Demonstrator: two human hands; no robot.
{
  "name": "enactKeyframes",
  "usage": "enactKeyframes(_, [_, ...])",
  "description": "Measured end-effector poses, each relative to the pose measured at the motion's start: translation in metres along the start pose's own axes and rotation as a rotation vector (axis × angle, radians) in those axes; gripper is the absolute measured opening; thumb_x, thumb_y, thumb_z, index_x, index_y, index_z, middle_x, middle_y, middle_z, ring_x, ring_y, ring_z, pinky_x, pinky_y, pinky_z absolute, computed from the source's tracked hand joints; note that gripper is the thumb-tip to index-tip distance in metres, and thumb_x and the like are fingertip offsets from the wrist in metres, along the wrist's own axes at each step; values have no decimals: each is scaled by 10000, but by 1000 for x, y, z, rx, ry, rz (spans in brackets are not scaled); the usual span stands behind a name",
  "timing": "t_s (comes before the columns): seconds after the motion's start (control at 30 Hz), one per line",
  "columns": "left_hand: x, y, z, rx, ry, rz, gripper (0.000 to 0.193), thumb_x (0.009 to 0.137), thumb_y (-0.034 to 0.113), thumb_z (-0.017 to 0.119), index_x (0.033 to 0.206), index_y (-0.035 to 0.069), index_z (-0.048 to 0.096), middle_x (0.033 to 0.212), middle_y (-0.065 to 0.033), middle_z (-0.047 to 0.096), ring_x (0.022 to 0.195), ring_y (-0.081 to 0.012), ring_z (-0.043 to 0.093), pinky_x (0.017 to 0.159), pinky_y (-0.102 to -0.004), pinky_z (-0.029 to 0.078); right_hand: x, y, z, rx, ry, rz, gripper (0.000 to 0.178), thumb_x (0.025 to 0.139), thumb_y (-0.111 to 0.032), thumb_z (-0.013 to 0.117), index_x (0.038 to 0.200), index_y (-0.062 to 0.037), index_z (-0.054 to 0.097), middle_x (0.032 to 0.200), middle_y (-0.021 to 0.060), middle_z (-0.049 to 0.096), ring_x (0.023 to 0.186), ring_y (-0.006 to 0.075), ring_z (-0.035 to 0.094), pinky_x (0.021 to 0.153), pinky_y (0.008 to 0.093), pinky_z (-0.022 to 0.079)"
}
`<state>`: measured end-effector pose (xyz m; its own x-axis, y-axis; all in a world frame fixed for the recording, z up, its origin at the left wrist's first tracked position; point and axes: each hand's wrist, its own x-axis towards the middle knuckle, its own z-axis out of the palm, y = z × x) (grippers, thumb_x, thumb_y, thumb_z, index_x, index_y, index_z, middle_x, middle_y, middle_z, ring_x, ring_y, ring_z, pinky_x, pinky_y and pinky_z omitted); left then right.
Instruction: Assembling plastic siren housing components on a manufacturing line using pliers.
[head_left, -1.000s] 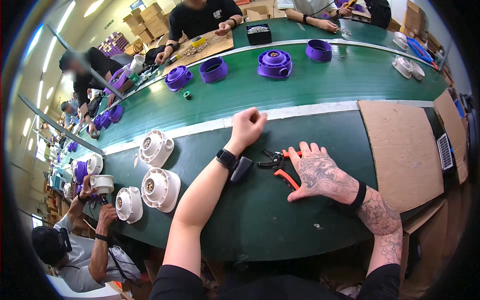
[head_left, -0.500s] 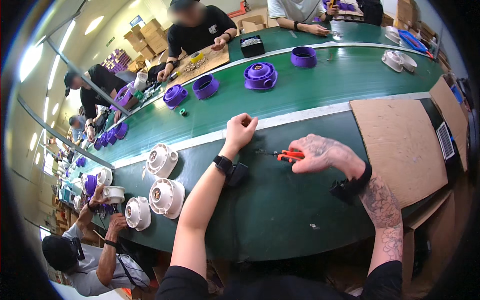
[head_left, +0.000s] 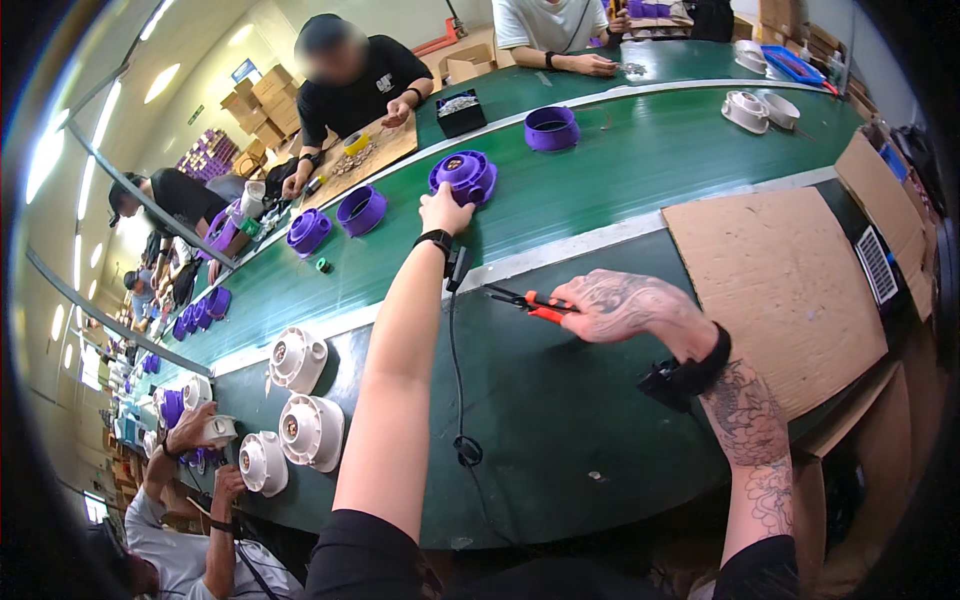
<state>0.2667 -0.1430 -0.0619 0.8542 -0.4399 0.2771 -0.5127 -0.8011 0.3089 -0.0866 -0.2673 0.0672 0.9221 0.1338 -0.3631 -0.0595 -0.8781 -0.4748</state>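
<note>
My left hand point(head_left: 445, 211) reaches across onto the green belt, its fingers closed on the near edge of a round purple plastic housing point(head_left: 464, 180). Coppery parts show in the middle of that housing. In my right hand point(head_left: 625, 305) is a pair of pliers point(head_left: 535, 302) with red-orange handles, its dark jaws pointing left over the near work surface. Beside the left hand on the belt sit a purple ring-shaped housing point(head_left: 361, 211) and a smaller purple housing point(head_left: 309, 232). Another purple ring point(head_left: 551, 129) stands farther right.
Several white round housings point(head_left: 311, 431) stand on the near surface at left, where a co-worker's hands point(head_left: 193, 428) hold another one. A flat cardboard sheet point(head_left: 770, 300) lies at right. Across the belt, another person sits behind a board point(head_left: 372, 160) with small parts. A cable point(head_left: 459, 380) hangs from my left wrist.
My left hand has moved forward from above the near surface to the purple housing and taken hold of it. My right hand still holds the pliers. The view has shifted slightly.
</note>
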Motion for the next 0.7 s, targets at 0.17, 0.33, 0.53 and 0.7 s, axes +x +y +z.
enactKeyframes(0.17, [-1,-10,-6,-136,112,12,488,802,344,794,1174,69,636,1080,-234,716,1031,-388,682,911,-445,530,44,21,45,6,110,42,399,856,-248,613,1185,-25,645,1118,210,699,1098,383,647,961,445,504])
enactKeyframes(0.33, [-55,-9,-37,-1311,26,-296,302,950,301,665,1157,99,580,1179,-91,629,1070,-281,645,925,-499,531,52,35,45,82,152,39,435,832,-285,630,1173,-17,659,1172,212,685,1123,380,639,959,454,509])
enactKeyframes(0.53, [-175,-24,-117,-1845,127,-326,136,1022,232,579,906,181,529,915,7,633,976,-169,653,882,-339,566,45,7,55,-20,176,83,406,844,-313,618,1090,9,654,1089,251,679,1103,394,634,944,468,503])
enactKeyframes(0.7, [-260,-20,-153,-1782,-68,-278,657,945,-9,538,1505,158,240,1261,-165,585,1086,-253,647,943,-381,565,46,8,76,-73,302,16,474,842,-325,705,1121,31,563,1148,238,584,1141,401,570,973,482,467])
